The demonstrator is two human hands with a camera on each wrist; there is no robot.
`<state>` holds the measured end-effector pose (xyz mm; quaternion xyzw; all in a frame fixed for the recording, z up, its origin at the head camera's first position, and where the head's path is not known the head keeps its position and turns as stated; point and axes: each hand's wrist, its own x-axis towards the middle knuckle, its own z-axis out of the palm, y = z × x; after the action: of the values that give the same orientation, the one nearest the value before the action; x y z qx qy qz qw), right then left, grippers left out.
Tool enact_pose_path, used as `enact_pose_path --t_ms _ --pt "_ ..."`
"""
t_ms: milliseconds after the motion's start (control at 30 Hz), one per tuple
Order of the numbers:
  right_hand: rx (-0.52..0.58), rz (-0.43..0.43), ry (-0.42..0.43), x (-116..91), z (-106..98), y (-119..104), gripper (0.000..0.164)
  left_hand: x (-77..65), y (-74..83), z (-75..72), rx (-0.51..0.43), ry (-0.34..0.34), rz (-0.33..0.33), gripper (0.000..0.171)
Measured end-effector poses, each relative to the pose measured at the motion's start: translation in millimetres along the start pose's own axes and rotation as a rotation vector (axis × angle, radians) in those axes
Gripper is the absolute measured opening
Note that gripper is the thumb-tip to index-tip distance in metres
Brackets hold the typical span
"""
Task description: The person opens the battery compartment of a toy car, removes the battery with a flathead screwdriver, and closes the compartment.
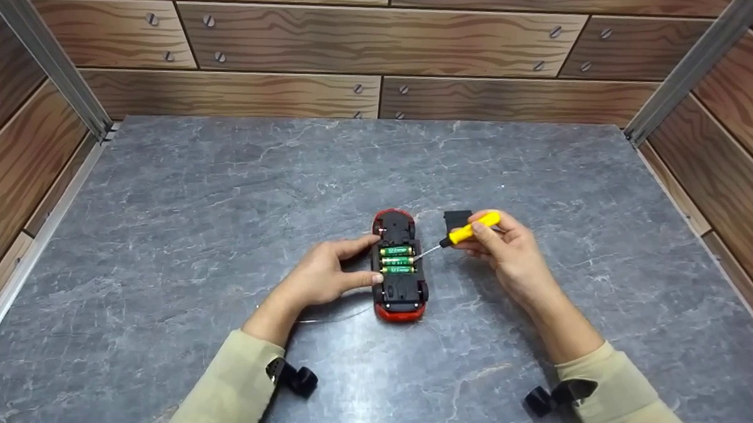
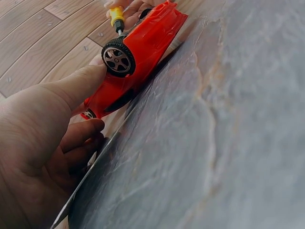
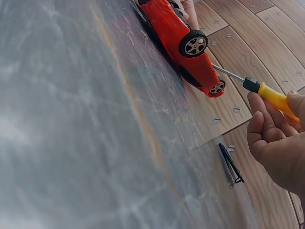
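Observation:
A red toy car [image 1: 400, 311] lies upside down on the table, its black underside facing up. Three green batteries [image 1: 397, 261] sit side by side in its uncovered battery compartment. My left hand [image 1: 322, 273] holds the car by its left side, thumb near a wheel [image 2: 117, 58] and forefinger farther up. In my right hand [image 1: 509, 247] is a screwdriver with a yellow handle [image 1: 474, 228], pinched between thumb and fingers. Its metal shaft [image 3: 228, 72] slants down to the right end of the middle battery. Partly behind the right hand lies a black battery cover [image 1: 457, 219].
The grey marbled table [image 1: 256, 178] extends around the car on all sides. Wood-patterned panels [image 1: 370, 39] enclose the back and both sides, with metal posts [image 1: 684, 63] at the corners. Each sleeve carries a black wrist camera [image 1: 301, 381].

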<state>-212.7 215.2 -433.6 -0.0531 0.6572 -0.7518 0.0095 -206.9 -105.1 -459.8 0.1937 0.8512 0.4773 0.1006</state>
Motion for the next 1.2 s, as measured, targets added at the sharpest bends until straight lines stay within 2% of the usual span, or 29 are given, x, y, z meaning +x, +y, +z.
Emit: enact_pose_path --t_ms 467,733,967,1200 --pt "0.022 0.066 0.021 1.0 -1.8 -0.7 0.011 1.0 -0.9 0.6 -0.009 -0.008 -0.006 0.076" --pt "0.016 0.111 0.001 2.7 -3.7 -2.5 0.011 0.5 -0.8 -0.9 -0.014 -0.005 -0.008 0.076" --pt "0.046 0.107 -0.001 2.6 -4.7 -2.4 0.012 1.2 -1.3 -0.9 -0.021 -0.005 0.014 0.074" --pt "0.043 0.106 -0.002 2.8 -4.5 -2.8 0.011 1.4 -2.2 -0.5 -0.022 -0.003 0.004 0.074"
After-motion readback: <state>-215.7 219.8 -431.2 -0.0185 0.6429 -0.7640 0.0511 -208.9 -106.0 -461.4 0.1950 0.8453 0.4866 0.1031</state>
